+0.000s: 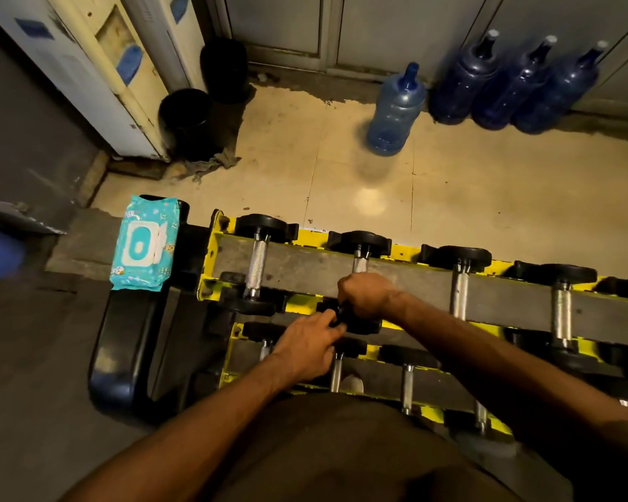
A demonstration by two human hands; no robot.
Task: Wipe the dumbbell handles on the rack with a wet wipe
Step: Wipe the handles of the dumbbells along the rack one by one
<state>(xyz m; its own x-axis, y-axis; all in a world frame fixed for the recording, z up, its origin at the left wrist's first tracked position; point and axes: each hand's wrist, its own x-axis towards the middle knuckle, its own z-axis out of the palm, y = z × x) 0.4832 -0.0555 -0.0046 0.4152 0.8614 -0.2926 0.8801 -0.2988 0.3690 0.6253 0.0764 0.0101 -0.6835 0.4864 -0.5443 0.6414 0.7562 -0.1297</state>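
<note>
Evidently the right hand (368,297) is curled round a dumbbell handle (359,264) on the top shelf of the rack (213,244), likely to rub it. No wipe shows; it may be hidden in the fist. The left hand (307,351), just nearer, has fingertips at that dumbbell's near weight, probably steadying it; a pinch cannot be confirmed. A wipes pack (144,244) lies well left on a bench (124,349). Beyond are a stained tiled floor (341,157) and water bottles (515,81).
</note>
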